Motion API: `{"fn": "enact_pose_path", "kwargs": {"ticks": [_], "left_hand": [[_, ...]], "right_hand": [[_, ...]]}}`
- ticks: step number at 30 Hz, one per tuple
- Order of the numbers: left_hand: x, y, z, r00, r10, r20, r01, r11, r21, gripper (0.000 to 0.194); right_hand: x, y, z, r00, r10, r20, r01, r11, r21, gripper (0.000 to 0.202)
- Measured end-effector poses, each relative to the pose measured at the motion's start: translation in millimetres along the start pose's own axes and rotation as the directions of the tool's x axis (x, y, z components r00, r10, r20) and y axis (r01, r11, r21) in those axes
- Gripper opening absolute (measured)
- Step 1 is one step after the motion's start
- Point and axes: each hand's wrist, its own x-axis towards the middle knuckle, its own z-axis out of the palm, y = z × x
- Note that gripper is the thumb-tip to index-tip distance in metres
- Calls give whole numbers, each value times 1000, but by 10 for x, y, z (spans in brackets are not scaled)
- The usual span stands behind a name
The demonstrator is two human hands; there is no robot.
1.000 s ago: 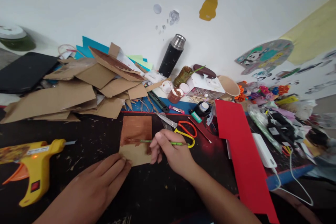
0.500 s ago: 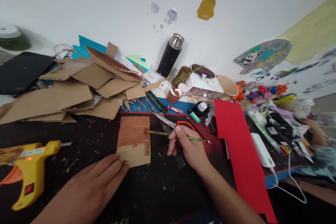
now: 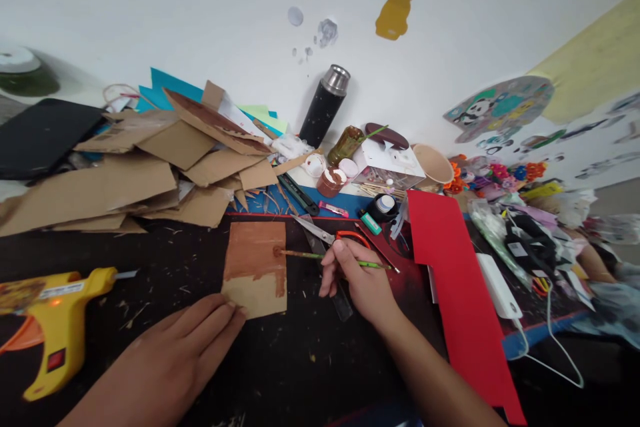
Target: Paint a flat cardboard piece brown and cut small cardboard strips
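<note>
A small square of cardboard (image 3: 263, 293) lies on the dark table, its upper part coated in brown paint and its lower strip bare. My left hand (image 3: 175, 353) rests flat, fingers stretched out, with the tips pressing the square's lower left corner. In my right hand (image 3: 357, 277), closed, is a thin green paintbrush (image 3: 307, 254), held in a pinch. Its brown-stained tip touches the painted surface near the right edge. Scissors (image 3: 325, 235) with orange handles lie partly behind my right hand. A clear ruler (image 3: 341, 303) shows beneath it.
A yellow glue gun (image 3: 65, 307) lies at left, below a cardboard pile (image 3: 115, 180). A jar of brown paint (image 3: 332, 183), a utility knife (image 3: 299, 195) and a black flask (image 3: 323, 107) stand or lie behind. Red board (image 3: 455, 287) flanks my right arm. Another person's sleeve (image 3: 613, 307) is far right.
Both my hands, the brush and the cardboard look the same. At far right, the other person's arm and sleeve have shifted.
</note>
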Motion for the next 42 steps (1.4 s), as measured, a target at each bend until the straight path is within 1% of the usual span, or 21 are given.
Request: {"fn": "enact_pose_path", "kwargs": {"ticks": [3, 6, 8, 11, 14, 16, 19, 22, 25, 28, 34, 37, 42], "left_hand": [[-45, -12, 38, 1000, -18, 22, 19, 999, -36, 70], [-43, -17, 42, 1000, 7, 15, -7, 1000, -6, 66], [-21, -19, 29, 1000, 25, -2, -25, 1000, 18, 63], [10, -19, 14, 999, 28, -23, -27, 999, 35, 64], [11, -9, 23, 1000, 12, -27, -12, 1000, 19, 68], [-2, 5, 35, 1000, -10, -12, 10, 1000, -7, 70], [-15, 24, 36, 998, -57, 11, 58, 998, -33, 73], [2, 33, 5, 1000, -26, 10, 26, 1000, -6, 73], [39, 35, -35, 1000, 18, 16, -19, 999, 47, 68], [62, 39, -48, 1000, 18, 19, -19, 998, 56, 67], [76, 47, -41, 1000, 7, 27, -7, 1000, 19, 67], [87, 53, -54, 1000, 10, 20, -11, 1000, 16, 65], [107, 72, -66, 999, 11, 36, -13, 999, 36, 65]], "right_hand": [[32, 29, 87, 1000, -8, 10, 8, 1000, 12, 60], [95, 51, 224, 999, -22, 45, 21, 1000, 17, 60], [129, 49, 267, 997, -30, 75, 29, 999, 13, 60], [145, 24, 212, 996, -47, 73, 48, 999, -5, 59], [132, -9, 81, 998, -58, 16, 59, 998, -32, 58], [124, -22, 16, 998, -54, -15, 53, 998, -41, 58], [134, -25, 9, 998, -54, -21, 53, 998, -40, 57], [170, -22, 100, 999, -50, 5, 50, 998, -33, 57], [209, -30, 223, 998, -42, 51, 43, 999, -25, 57], [243, -44, 324, 995, -38, 97, 41, 999, -31, 56], [319, -63, 477, 988, -41, 152, 48, 998, -41, 58], [354, -82, 554, 986, -47, 161, 56, 997, -47, 58], [402, -95, 605, 980, -63, 191, 75, 996, -55, 58]]}}
